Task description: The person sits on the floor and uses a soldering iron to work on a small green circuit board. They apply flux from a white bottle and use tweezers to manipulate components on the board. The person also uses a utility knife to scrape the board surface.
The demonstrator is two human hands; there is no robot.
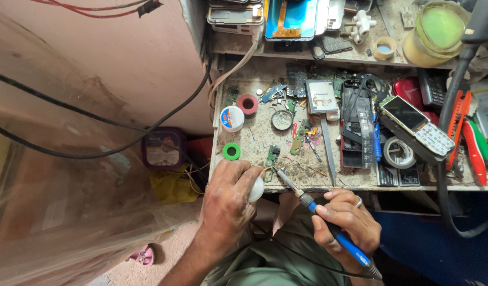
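My left hand (229, 195) is closed around a small white round object (257, 189) at the front edge of the workbench (318, 182). Its fingertips pinch something thin next to a small green circuit board (271, 157). My right hand (345, 218) grips a blue-handled soldering iron (328, 225). The iron's metal tip (278, 172) points up-left and sits close to my left fingertips and the board. A dark cord runs from the iron's handle down across my lap.
On the cluttered bench lie a green tape roll (231, 151), a white solder spool (232, 118), a red spool (248, 104), a magnifier ring (281, 121), a keypad phone (416, 128), tweezers (327, 151) and tape (399, 152). The wall with black cables (95, 122) stands left.
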